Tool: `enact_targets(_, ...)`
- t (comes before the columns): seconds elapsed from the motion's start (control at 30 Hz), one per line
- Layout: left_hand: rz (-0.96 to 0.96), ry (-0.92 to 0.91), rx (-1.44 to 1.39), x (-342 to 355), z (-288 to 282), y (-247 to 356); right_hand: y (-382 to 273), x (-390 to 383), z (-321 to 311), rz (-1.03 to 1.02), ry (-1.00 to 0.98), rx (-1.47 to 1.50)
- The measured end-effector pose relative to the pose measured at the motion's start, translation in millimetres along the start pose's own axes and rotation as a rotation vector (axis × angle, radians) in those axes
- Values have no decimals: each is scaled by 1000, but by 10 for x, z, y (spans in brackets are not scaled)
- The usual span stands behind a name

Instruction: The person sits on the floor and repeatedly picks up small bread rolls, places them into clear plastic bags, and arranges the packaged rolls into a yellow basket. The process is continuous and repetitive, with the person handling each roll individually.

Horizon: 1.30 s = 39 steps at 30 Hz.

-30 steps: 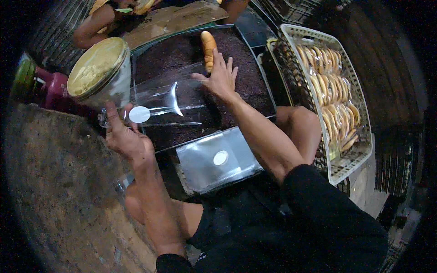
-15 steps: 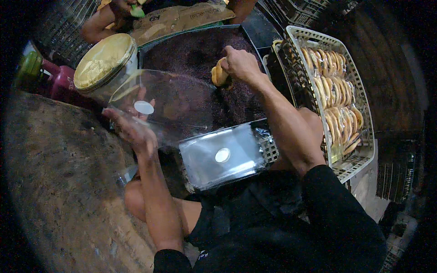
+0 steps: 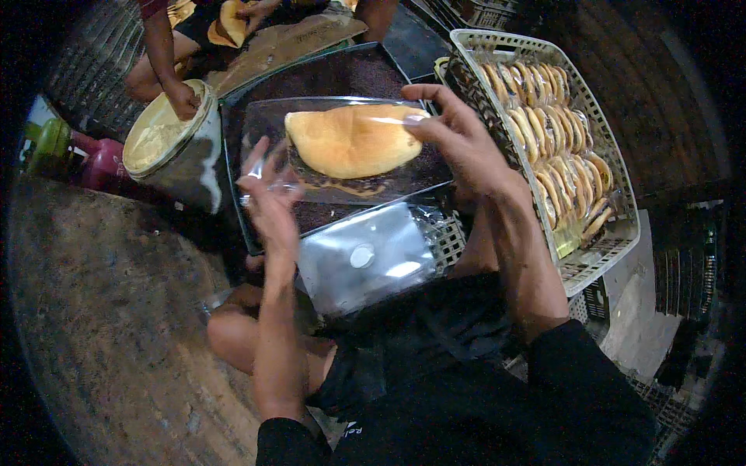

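Observation:
A folded golden bread (image 3: 353, 144), curved side toward me, lies inside a clear plastic bag (image 3: 260, 116) held over a tray of dark sprinkles (image 3: 334, 74). My left hand (image 3: 272, 202) grips the bag's left side, its fingers partly seen through the film. At the other end, my right hand (image 3: 466, 151) pinches the bag beside the bread's right tip, thumb on top. Nearer to me, a stack of clear bags (image 3: 365, 283) with a white round spot rests on a small plastic crate (image 3: 451, 245).
On the right stands a pale crate (image 3: 625, 225) with rows of bagged breads (image 3: 571, 128). A bucket of pale yellow filling (image 3: 155, 147) is at the left, with another person's hand (image 3: 183, 101) in it. Beyond the tray, a person holds a folded bread (image 3: 228, 27) above cardboard (image 3: 284, 46).
The bread has gone from above the sprinkles into the bag. My right hand has moved right onto the bag's end. Another person's hand has come into the bucket.

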<state>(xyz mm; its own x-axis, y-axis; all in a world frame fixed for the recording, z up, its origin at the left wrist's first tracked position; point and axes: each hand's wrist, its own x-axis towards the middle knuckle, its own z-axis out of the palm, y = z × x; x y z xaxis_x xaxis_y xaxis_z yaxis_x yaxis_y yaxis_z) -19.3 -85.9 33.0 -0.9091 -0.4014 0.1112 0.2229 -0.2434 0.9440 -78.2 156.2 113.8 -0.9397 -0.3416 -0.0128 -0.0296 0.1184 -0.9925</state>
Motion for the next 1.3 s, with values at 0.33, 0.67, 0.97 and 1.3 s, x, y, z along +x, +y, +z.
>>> enact_targets(0.33, -343, 120, -566, -54, -126, 35, 193, -176, 873, -744, 325, -633)
enact_targets(0.67, 36, -76, 200, -157, 95, -59, 457, -109, 479, -45, 128, -484)
enact_targets(0.97, -554, -808, 1135, -422, 278, -534, 94, -2034, -2673, 574, 879, -1437)
enact_targets(1.3, -346, -1031, 978, -488, 281, -680, 418, -454, -1068, -91, 245, -849)
